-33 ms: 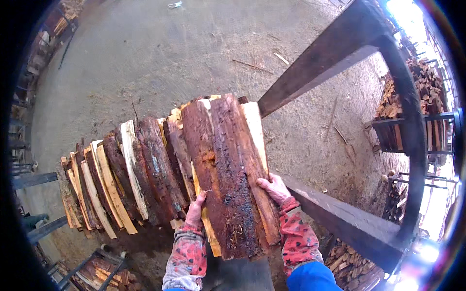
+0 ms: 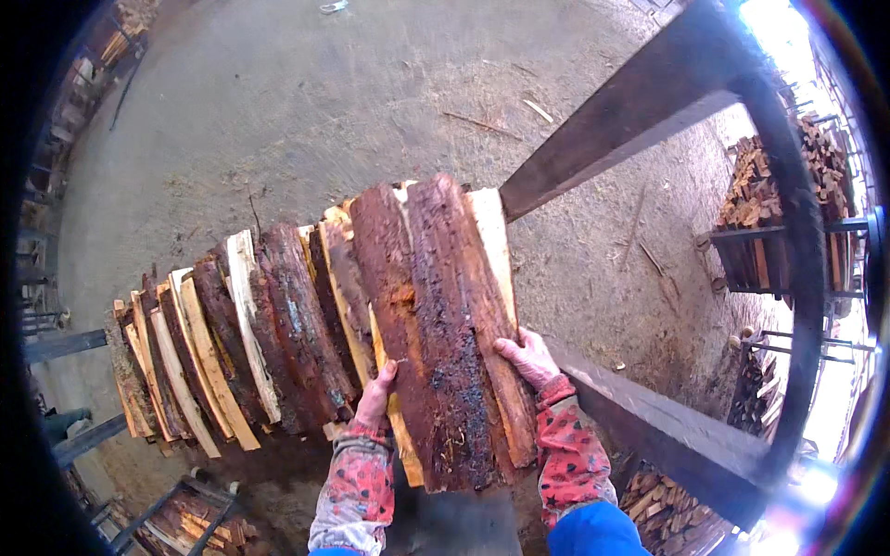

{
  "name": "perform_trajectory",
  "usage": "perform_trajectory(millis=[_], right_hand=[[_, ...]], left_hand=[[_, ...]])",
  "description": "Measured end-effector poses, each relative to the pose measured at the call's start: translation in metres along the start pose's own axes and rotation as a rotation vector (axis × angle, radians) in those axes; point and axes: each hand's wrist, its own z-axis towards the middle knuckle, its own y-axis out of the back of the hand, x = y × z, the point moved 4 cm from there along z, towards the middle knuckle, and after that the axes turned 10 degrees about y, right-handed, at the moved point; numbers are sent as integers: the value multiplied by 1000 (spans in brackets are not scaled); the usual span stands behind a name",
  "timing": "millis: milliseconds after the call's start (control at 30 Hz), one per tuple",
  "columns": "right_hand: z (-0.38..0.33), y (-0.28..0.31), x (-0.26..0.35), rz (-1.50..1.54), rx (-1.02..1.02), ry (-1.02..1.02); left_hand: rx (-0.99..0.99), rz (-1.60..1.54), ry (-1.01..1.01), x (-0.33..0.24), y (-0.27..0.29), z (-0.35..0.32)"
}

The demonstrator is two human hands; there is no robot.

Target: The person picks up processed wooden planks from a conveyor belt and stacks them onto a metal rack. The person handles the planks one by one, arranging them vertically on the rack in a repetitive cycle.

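A row of split firewood point(image 2: 250, 324) runs from the left to the middle, its pieces lying side by side with bark or pale wood showing. At its right end are wide, dark, bark-covered split logs point(image 2: 436, 334), with wet-looking black patches on the bark. My left hand point(image 2: 375, 398) grips the lower left side of these logs, thumb up along the edge and the other fingers mostly hidden. On their right side my right hand point(image 2: 528, 357) is closed, its thumb on the bark and its fingers around the edge. How many pieces lie between my hands I cannot tell.
A dark metal frame point(image 2: 640, 102) rises at the right, with a lower beam point(image 2: 667, 417) beside my right forearm. Racks of stacked firewood point(image 2: 788, 185) stand beyond it. Another rack point(image 2: 176, 519) is at the lower left. Wood scraps point(image 2: 538, 111) litter the dirty floor.
The bark-covered logs and both hands have barely shifted. The metal frame sits very slightly farther right in the picture.
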Motion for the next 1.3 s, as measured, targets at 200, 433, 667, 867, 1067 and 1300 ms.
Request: perform_trajectory(millis=[200, 433, 667, 867, 1067, 1300], right_hand=[[85, -10, -100, -692, -310, 207], [94, -15, -132, -873, -274, 156], [78, -15, -107, -947, -254, 126], [-14, -43, -97, -839, -217, 363], [-151, -51, -130, -752, -173, 158], [-294, -69, -161, -674, -212, -282]], left_hand=[[-503, 573, -197, 0, -6, 120], [-509, 697, -220, 19, 11, 138], [-675, 776, -191, 22, 14, 143], [-676, 627, -160, 40, 36, 122], [-624, 831, -38, 56, 43, 68], [-396, 1109, 117, 69, 68, 3]])
